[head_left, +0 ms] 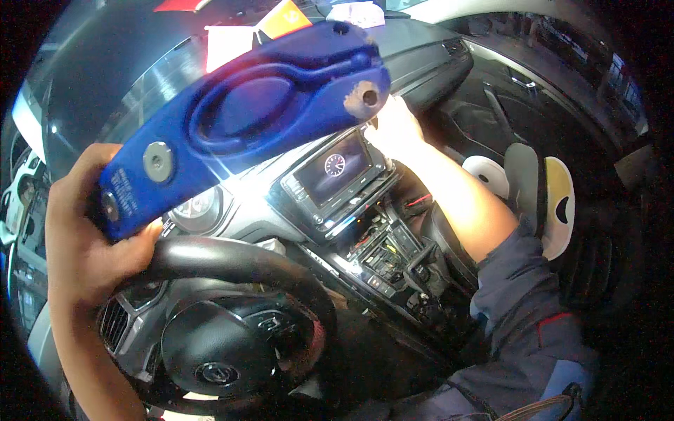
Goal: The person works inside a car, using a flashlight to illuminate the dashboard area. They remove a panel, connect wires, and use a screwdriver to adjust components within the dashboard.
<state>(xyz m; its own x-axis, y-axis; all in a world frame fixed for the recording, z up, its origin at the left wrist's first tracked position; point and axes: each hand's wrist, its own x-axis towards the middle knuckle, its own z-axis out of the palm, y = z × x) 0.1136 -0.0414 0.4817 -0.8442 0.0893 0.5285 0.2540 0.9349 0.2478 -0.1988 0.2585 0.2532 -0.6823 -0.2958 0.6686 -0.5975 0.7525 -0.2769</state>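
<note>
A long, curved, glossy blue casing (249, 116) is held up by the left hand (88, 224) above the black, smooth-rimmed steering wheel (232, 259). Its near end is clamped between the thumb, set along the lower edge, and the fingers, partly hidden behind it. A round, silvery metal disc (158, 162) is set into its face, and the surface around a hole at its far end is worn.

The right hand (399, 133) is seen just beside that far end, washed out by bright light; whether its fingers are together or apart, and whether the casing is touched, cannot be told. The right arm is covered by a dark sleeve (519, 281).

Part of the dark dashboard (418, 63) and of the round, pale-ringed gauge (193, 210) is blocked from view by the casing. Below it, a black rectangular display (335, 168) with a lit clock face is left in sight. Under the display, exposed parts are shown in the opened black centre console (393, 256). Beyond the right forearm, a grey rounded strip (521, 182) and a yellow, white-edged strip (559, 200) are seen side by side. An orange flag (284, 19) is partly overlapped by the casing.
</note>
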